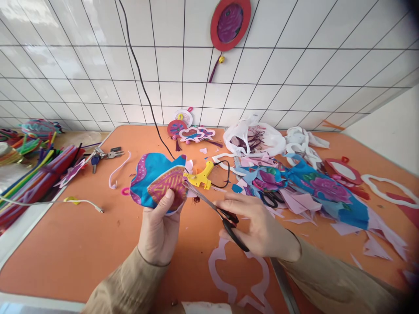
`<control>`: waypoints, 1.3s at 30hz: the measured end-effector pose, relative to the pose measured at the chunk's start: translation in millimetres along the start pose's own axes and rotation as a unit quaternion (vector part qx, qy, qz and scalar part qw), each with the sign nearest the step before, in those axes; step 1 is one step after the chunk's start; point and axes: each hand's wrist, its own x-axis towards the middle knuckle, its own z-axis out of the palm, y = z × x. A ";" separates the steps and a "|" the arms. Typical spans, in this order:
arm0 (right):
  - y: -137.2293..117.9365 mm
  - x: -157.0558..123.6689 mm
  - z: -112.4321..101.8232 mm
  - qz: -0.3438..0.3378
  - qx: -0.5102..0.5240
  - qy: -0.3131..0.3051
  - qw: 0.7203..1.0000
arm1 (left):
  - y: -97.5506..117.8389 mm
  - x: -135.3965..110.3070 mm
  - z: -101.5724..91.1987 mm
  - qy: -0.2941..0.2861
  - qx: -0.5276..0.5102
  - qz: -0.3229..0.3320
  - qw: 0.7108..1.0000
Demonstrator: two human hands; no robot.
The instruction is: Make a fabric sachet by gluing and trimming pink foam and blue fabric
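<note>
My left hand (162,224) grips a piece of blue patterned fabric (157,179) by its lower edge, thumb on the front. The fabric has a scalloped outline, with purple and gold motifs. Black-handled scissors (214,207) are in my right hand (258,224), their blades reaching the right edge of the fabric. How far the blades are apart is hard to make out. Just behind the blade tips lies a yellow glue gun (201,175) with a black cord. A pink loop (125,191) shows at the fabric's left edge.
Fabric and paper scraps (304,200) cover the right of the orange table (75,244), with a white plastic bag (273,137) behind. A pink paper outline (216,270) lies in front. Keys (113,152) and pipe cleaners (36,183) are at left. A red-rimmed ornament (215,26) hangs on the tiles.
</note>
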 end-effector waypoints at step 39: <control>3.1 -3.6 9.1 0.038 0.058 -0.014 0.997 | -0.3 -3.3 7.0 0.074 -0.095 -0.094 0.988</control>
